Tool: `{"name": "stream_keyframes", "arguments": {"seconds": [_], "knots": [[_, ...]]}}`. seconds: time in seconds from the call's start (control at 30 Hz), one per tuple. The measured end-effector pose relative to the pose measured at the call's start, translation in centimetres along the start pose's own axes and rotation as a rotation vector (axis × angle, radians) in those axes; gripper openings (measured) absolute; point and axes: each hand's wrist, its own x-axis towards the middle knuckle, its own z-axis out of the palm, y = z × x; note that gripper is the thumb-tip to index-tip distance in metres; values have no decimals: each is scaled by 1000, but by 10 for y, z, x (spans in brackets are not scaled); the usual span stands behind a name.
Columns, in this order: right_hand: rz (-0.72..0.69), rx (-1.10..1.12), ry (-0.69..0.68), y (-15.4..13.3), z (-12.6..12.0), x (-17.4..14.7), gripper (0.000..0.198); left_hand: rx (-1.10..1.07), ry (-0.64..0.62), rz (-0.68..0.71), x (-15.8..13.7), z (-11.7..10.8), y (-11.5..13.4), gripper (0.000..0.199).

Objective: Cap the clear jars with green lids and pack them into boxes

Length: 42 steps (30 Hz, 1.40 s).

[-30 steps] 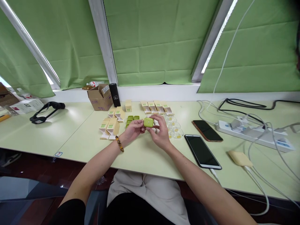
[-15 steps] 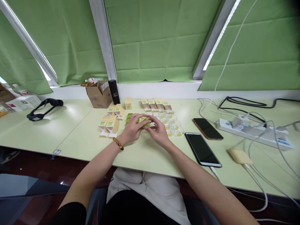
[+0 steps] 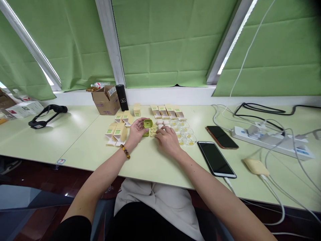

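Note:
My left hand (image 3: 136, 132) grips a small green square case (image 3: 147, 123) by its side, the hollow inside facing me. Below that case, another green piece (image 3: 145, 134) shows partly. My right hand (image 3: 167, 140) reaches down to the tabletop with curled fingers, beside small yellow pieces (image 3: 152, 131) laid close together. Its fingertips are closed, and whatever is between them is hidden. Small whitish blocks (image 3: 159, 123) lie just beyond the right fingers. Clear plastic cups with yellow centres (image 3: 190, 139) stand in rows to the right of this hand.
Open cream cartons stand at the left (image 3: 120, 134) and back (image 3: 166, 112). A brown cardboard box (image 3: 106, 102) and black cylinder (image 3: 121, 97) are behind them. Two phones, a white one (image 3: 216, 159) and a dark one (image 3: 222, 137), lie right, near a power strip (image 3: 272, 142) with cables.
My hands were together around a green case holding yellow pieces. They have separated: the left keeps the case, now hollow towards me, and the right has lowered to the tabletop.

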Motion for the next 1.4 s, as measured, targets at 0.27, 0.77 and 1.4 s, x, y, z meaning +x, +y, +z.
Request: {"name": "stream_keyframes", "arguments": {"seconds": [0.27, 0.77, 1.4], "knots": [[-111, -216, -154, -4, 6, -1, 32, -14, 22, -17, -1, -1, -3, 66], [130, 500, 171, -2, 2, 5, 11, 51, 30, -13, -1, 0, -3, 69], [472, 1652, 335, -1, -20, 14, 41, 18, -138, -72, -9, 7, -4, 71]]}}
